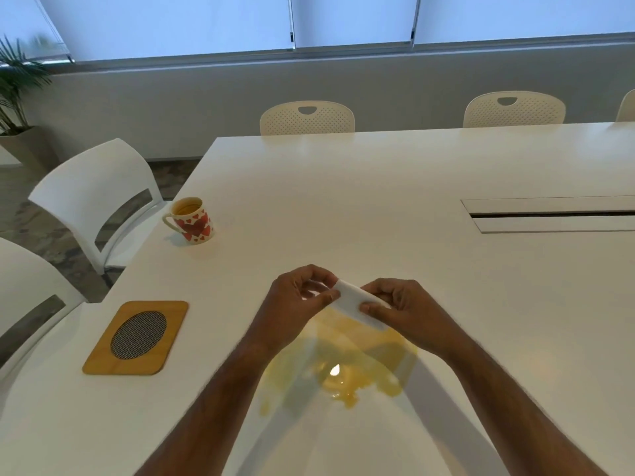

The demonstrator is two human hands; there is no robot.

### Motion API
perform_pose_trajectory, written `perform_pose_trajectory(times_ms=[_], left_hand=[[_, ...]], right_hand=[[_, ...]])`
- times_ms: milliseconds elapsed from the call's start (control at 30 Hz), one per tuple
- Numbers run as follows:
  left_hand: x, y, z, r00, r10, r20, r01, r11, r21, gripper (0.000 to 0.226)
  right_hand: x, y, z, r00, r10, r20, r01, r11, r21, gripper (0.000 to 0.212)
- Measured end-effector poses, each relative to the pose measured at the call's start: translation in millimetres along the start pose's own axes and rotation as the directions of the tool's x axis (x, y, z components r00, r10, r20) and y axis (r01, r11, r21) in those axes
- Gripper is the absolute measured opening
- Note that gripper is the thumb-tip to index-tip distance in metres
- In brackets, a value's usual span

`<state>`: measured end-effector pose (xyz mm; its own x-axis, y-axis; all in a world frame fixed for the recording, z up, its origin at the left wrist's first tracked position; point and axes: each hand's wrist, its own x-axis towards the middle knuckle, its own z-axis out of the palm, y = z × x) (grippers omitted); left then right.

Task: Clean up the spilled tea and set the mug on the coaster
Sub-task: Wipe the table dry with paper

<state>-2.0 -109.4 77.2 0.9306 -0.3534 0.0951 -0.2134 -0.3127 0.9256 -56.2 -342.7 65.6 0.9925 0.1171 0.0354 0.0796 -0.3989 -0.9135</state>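
Tissue (354,301), folded white strip, pinched at each end by left hand (302,297) and right hand (398,307) just above the tea spill (343,365); long axis runs left-far to right-near. Likely light, soft, tears when wet: hold by dry ends. Mug (192,219) upright far-left on the surface (343,207), handle left, apart from coaster (137,338).

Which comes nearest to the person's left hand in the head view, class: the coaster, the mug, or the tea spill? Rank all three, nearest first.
Measured from the left hand:
1. Tea spill: on the table just below the hand, toward the person.
2. Mug: upright, off to the left and farther up the table.
3. Coaster: left, by the table's near edge; nearly as close as the mug, so this order is uncertain.
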Motion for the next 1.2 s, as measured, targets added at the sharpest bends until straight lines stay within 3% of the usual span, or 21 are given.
perform_pose_trajectory(times_ms=[100, 233, 400, 533, 633, 800, 967, 1200], left_hand=[[3.8, -26.4, -18.9, 0.993, 0.095, -0.072, -0.087, 0.990, 0.109, 0.025], [6.6, -83.2, -52.4, 0.968, 0.186, -0.171, -0.102, 0.906, 0.410, 0.033], [5.9, -141.7, -82.9, 0.987, 0.010, -0.161, 0.092, 0.783, 0.616, 0.051], [9.2, -165.3, -86.7, 0.994, -0.078, -0.076, 0.109, 0.697, 0.709, 0.067], [11.2, -172.1, -84.3, 0.992, -0.102, -0.070, 0.119, 0.641, 0.758, 0.075], [11.5, -177.0, -83.2, 0.992, -0.095, -0.082, 0.122, 0.586, 0.801, 0.064], [11.3, -177.8, -83.4, 0.992, -0.072, -0.103, 0.125, 0.610, 0.783, 0.063], [11.9, -179.3, -82.7, 0.989, -0.055, -0.136, 0.139, 0.640, 0.756, 0.055]], right_hand=[[11.6, 11.0, -0.1, 0.995, -0.015, -0.095, -0.004, 0.981, -0.193, 0.016], [27.4, 36.0, -10.0, 0.974, -0.064, -0.219, -0.027, 0.921, -0.389, 0.021], [50.2, 66.0, -16.5, 0.938, -0.164, -0.304, -0.029, 0.839, -0.543, 0.030], [70.8, 82.9, -16.0, 0.921, -0.204, -0.332, -0.054, 0.777, -0.627, 0.035], [79.0, 87.6, -10.0, 0.941, -0.180, -0.286, -0.054, 0.756, -0.652, 0.032], [82.5, 92.7, 4.6, 0.985, -0.121, -0.122, -0.005, 0.691, -0.723, 0.035], [86.3, 91.9, 26.7, 0.992, -0.103, -0.070, 0.013, 0.643, -0.766, 0.031], [90.4, 82.1, 56.8, 0.988, -0.151, -0.013, 0.090, 0.657, -0.749, 0.034]])
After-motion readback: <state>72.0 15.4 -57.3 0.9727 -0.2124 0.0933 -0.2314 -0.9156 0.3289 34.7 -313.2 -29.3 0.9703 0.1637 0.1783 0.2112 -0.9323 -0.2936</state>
